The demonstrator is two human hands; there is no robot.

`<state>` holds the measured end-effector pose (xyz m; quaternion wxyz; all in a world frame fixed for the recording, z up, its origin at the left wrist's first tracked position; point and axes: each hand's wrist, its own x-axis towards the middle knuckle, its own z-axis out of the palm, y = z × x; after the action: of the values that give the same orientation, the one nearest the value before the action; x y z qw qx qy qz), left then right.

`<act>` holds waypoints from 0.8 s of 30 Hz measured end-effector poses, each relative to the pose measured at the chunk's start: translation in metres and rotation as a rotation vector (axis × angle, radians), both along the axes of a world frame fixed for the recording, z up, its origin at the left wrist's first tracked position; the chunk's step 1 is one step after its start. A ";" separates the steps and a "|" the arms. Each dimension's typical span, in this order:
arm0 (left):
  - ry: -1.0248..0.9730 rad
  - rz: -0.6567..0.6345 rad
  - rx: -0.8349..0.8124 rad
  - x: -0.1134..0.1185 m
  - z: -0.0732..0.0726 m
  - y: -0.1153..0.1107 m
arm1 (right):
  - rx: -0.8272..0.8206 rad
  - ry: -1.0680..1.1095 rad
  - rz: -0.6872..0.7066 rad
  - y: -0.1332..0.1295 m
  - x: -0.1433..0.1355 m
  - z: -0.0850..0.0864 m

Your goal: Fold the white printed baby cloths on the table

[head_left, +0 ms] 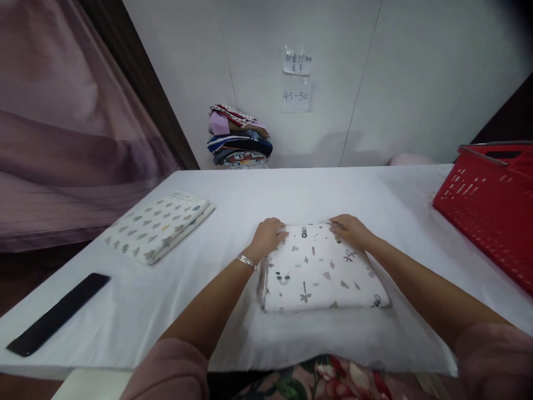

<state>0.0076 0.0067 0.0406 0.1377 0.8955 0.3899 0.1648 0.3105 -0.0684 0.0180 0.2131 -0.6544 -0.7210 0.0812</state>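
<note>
A white cloth with small grey prints (318, 272), folded into a thick rectangle, lies flat on the table in front of me. My left hand (268, 238) grips its far left corner, fingers curled over the edge, and a silver bracelet circles that wrist. At the far right corner my right hand (350, 230) holds the same cloth, its fingers bent around the edge. Parts of the fingertips are hidden by the hands and the fabric.
A second folded cloth with grey cloud shapes (160, 225) lies at the left, above a black strip (58, 314). A red basket (493, 205) stands at the right. Behind the white table (316, 191) is a stack of folded fabrics (239, 139) by the wall.
</note>
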 end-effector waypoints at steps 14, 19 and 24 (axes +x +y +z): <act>0.015 0.015 -0.006 0.006 -0.004 0.008 | 0.116 -0.043 0.219 0.007 -0.018 -0.003; -0.132 -0.026 -0.043 0.004 -0.003 0.009 | 0.137 -0.034 0.178 0.004 -0.026 0.000; -0.165 0.150 -0.325 0.004 -0.003 0.010 | -0.012 -0.050 0.073 0.003 -0.033 0.011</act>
<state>0.0119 0.0168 0.0378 0.2992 0.8134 0.4643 0.1822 0.2777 -0.0658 0.0286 0.1882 -0.6305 -0.7491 0.0767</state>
